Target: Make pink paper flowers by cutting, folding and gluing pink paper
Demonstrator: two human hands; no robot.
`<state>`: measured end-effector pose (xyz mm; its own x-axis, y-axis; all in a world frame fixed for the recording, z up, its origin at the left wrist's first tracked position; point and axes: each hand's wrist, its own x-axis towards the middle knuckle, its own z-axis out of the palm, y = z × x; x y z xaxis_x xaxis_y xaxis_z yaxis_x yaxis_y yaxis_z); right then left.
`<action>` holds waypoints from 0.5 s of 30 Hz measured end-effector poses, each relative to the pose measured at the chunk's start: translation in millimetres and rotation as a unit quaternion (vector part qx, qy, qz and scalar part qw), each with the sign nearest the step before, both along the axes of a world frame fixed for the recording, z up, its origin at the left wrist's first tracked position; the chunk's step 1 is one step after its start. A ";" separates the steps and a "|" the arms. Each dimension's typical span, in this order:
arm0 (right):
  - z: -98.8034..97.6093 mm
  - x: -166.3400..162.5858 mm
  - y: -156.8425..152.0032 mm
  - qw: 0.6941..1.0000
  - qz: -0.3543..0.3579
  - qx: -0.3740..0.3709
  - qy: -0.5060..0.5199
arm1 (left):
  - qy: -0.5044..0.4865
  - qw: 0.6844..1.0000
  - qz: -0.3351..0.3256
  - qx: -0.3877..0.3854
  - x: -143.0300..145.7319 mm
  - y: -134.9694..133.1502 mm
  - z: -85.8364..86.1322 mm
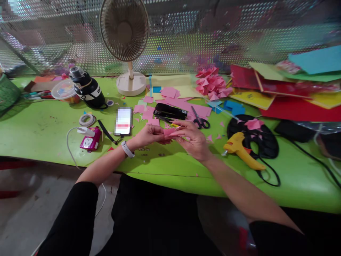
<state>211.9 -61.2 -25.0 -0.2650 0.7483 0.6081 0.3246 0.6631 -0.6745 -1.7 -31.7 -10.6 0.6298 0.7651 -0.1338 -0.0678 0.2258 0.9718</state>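
Between my two hands, just above the green table (pixel 160 167), is a small piece of pink paper (pixel 169 132). My left hand (pixel 150 136), with a pale watch band at the wrist, pinches its left side. My right hand (pixel 194 139) grips the right side with fingers and thumb. Directly behind them lie a black stapler (pixel 170 111), black-handled scissors (pixel 200 119) and loose pink paper squares (pixel 147 113). A heap of folded pink paper shapes (pixel 210 83) sits farther back.
At the right, a yellow glue gun (pixel 243 149) rests by a black pad (pixel 252 128), below stacked coloured sheets (pixel 290 85). Leftward are a phone (pixel 123 121), a tape roll (pixel 86 120), a magenta power adapter (pixel 90 139) and a black bottle (pixel 89 89). A fan (pixel 125 32) stands behind.
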 end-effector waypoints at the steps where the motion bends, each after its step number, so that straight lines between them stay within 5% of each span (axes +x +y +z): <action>1: -1.2 -1.9 -1.1 1.000 -0.005 -0.020 0.020 | 0.007 1.000 -0.010 0.006 -0.2 -0.7 0.1; 7: -4.7 -6.9 -4.5 0.981 0.004 -0.167 0.102 | 0.009 0.999 -0.035 0.004 -3.1 -3.2 5.1; 15: 1.4 -6.8 -6.2 0.973 0.002 -0.207 0.102 | 0.026 0.999 -0.031 0.008 -1.2 -6.0 6.2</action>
